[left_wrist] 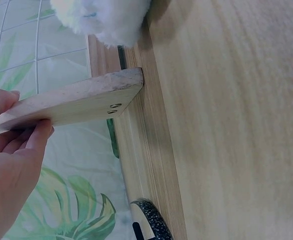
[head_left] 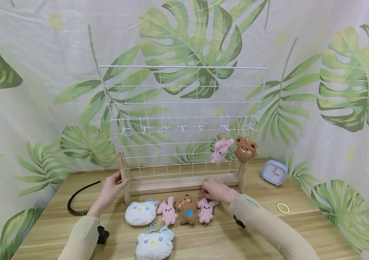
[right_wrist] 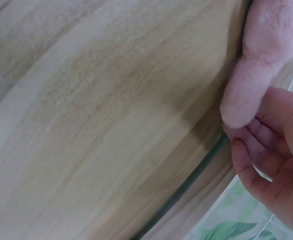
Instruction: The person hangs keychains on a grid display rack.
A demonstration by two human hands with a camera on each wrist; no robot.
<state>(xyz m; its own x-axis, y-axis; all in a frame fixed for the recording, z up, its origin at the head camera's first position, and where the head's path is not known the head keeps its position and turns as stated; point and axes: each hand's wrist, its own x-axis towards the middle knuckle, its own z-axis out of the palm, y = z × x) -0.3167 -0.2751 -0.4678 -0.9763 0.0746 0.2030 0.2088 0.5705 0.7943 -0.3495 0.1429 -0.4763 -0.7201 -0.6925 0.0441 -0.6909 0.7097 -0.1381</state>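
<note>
My left hand (head_left: 112,188) grips the upright wooden side piece (left_wrist: 81,97) of a white wire grid rack (head_left: 184,103), its thumb and fingers on opposite faces. At the rack's front rail, my right hand (head_left: 217,190) has curled fingers at the top of a pink bunny plush keychain (head_left: 206,211), pinching it near the ear. The bunny's ear (right_wrist: 244,97) covers part of the fingertips in the right wrist view. Beside that bunny lie a brown bear plush (head_left: 187,210), another pink bunny (head_left: 168,212) and a white cat-like plush (head_left: 141,213).
A second white plush (head_left: 154,245) lies nearer the front. Several hooks line the grid; a pink bunny (head_left: 221,150) and a brown bear (head_left: 246,148) hang at its right. A blue clock (head_left: 274,173) and yellow ring (head_left: 283,204) lie right, a black headband (head_left: 71,203) left.
</note>
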